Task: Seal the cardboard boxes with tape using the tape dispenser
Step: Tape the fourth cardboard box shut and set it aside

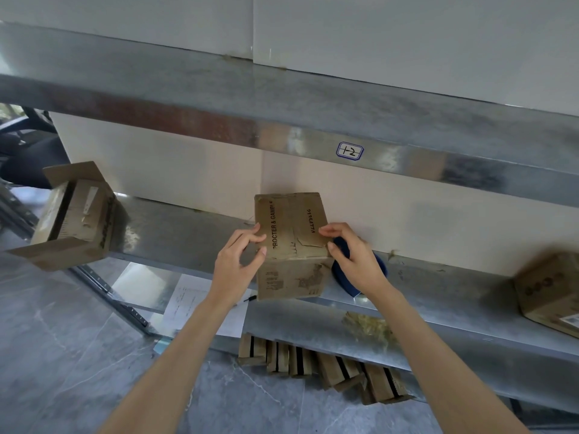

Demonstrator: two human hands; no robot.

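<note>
Galvanised metal shelf rack fills the view, grey marbled floor below left. Upper shelf beam carries a white handwritten label with a blue border reading "1-2".

Small brown cardboard box stands upright mid-frame on the middle shelf, front face at the shelf's front edge. Top flaps are closed. The centre seam and the "PROCTER & GAMBLE" print run front to back, away from the person, with torn paper along the seam. Looks near-cubic, so can't call a long axis.

Left hand: fingers curled, thumb and fingertips gripping the box's top left edge.
Right hand: fingers curled, thumb and fingertips pinching the top right edge near the front corner.
Both hands are on the same box, one per side. Can't tell if it's lifted or resting.

Dark blue rounded object sits on the shelf just right of the box, mostly hidden behind the right hand. Can't tell what it is.

Open brown cardboard box with raised flaps sits at the shelf's left end, tilted. Another brown cardboard box is at the far right, well apart and cut by the frame.

On the lower shelf is a white paper sheet with a black pen on it. Row of folded flat cardboard pieces stands on edge on the floor under the rack.
</note>
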